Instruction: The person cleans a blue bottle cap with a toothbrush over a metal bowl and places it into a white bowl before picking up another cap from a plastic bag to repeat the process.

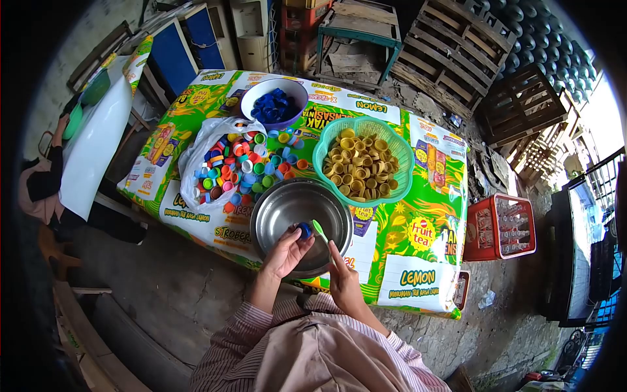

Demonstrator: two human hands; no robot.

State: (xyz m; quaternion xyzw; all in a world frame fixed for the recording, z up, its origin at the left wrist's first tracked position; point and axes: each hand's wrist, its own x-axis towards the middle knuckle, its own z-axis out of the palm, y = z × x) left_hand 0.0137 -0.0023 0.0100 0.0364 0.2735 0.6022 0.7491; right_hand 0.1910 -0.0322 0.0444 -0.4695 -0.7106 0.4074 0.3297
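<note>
Pallets [450, 40] stand beyond the far right corner of the brightly printed table [428, 196], a red crate [482, 225] past its right edge. Over the metal bowl [279, 208] near the front edge, the left hand [285, 253] pinches a blue cap [304, 230]; just beside, the right hand [343, 277] grips a green tool [318, 228], perhaps a brush.

the basin [287, 202] is smooth, shiny metal, the blue cap [305, 230] plastic, the table cover [392, 255] glossy.
</note>
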